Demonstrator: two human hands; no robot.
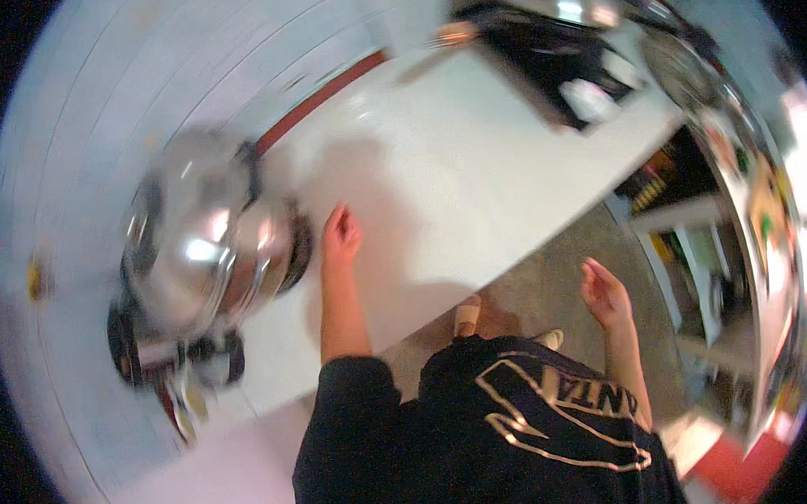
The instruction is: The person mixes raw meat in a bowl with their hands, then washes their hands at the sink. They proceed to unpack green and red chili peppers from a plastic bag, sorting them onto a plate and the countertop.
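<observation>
My left hand [341, 235], loosely curled, is over a white countertop [454, 174]. Nothing shows in it, though blur hides the fingers in part. Just left of it is a group of shiny metal pots or bowls [205, 255] with dark parts, smeared by motion. My right hand [605, 293] hangs over the floor, off the counter's front edge. Its fingers are slightly bent, the thumb is apart, and it holds nothing.
A black stove-like appliance [537, 57] stands at the counter's far end, with a crumpled white item [587, 100] on it. A shelf unit [689, 220] with assorted goods is on the right. A tiled wall [127, 81] rises behind the counter.
</observation>
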